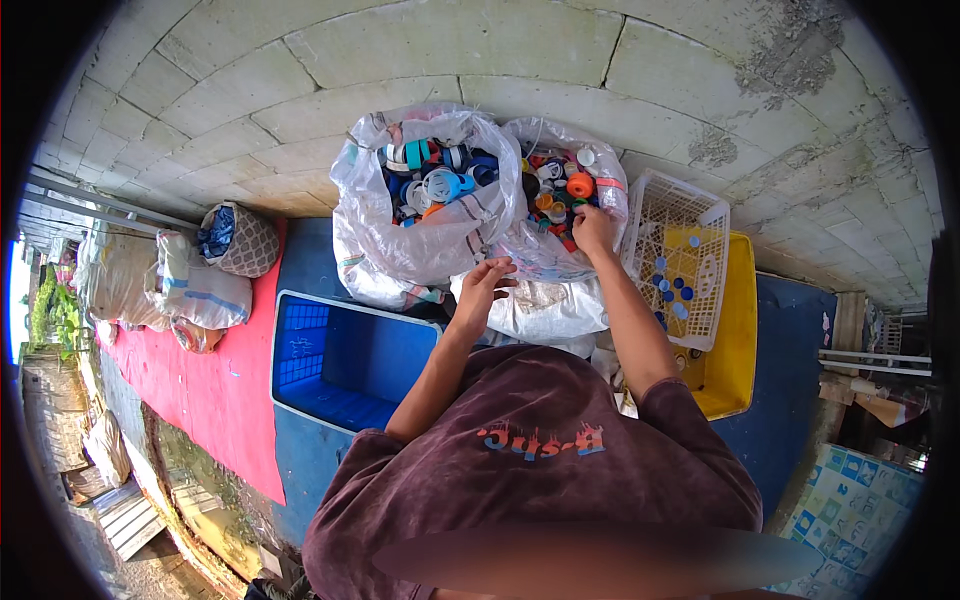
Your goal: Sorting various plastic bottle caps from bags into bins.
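Two translucent woven sacks stand open side by side against the wall. The left sack [427,255] holds large plastic lids in blue, white and teal. Smaller bottle caps [551,206] in red, orange, yellow and white fill the right sack [611,195]. My right hand [595,231] reaches over the right sack's caps with bent fingers; whether it pinches a cap cannot be told. In front of the sacks, my left hand [486,289] hovers with its fingers apart and nothing visible in them. A white folded sack [555,307] lies below my hands.
A blue plastic crate [356,360] stands at left. On the right, a white plastic basket [675,255] with blue caps rests over a yellow crate [739,322]. Filled sacks [202,289] and a patterned bag [251,240] stand far left. A block wall [450,45] runs behind.
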Demonstrator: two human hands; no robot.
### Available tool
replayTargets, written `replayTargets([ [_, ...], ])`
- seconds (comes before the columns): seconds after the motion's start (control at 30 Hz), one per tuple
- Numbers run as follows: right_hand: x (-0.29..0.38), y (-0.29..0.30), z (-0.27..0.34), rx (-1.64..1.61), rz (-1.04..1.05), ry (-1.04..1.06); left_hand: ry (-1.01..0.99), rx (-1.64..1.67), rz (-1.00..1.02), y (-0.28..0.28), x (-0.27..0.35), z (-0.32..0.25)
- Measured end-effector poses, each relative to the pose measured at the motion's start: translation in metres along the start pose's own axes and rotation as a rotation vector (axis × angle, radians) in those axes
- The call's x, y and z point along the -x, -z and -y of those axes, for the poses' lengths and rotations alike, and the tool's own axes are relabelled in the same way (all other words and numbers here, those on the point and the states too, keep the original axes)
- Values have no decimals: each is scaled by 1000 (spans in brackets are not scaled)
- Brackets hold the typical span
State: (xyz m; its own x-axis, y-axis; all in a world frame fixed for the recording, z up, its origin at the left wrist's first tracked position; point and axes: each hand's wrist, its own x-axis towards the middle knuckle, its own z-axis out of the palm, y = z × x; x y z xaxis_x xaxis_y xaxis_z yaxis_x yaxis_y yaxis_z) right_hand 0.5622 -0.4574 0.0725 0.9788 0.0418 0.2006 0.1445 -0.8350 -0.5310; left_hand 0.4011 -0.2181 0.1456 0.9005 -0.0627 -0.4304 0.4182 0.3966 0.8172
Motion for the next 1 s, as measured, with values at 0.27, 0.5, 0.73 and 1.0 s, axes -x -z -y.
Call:
replayTargets([
  [0.27,-5,8,30,195,341,-243,20,-16,32,21,0,-3],
  [0.5,-7,10,50,138,348,-295,22,14,9,31,1,0],
  [0.73,7,-1,40,223,183,-71,15,18,5,27,3,1],
  [1.0,30,32,56,74,-103,114,42,-5,19,18,7,7],
])
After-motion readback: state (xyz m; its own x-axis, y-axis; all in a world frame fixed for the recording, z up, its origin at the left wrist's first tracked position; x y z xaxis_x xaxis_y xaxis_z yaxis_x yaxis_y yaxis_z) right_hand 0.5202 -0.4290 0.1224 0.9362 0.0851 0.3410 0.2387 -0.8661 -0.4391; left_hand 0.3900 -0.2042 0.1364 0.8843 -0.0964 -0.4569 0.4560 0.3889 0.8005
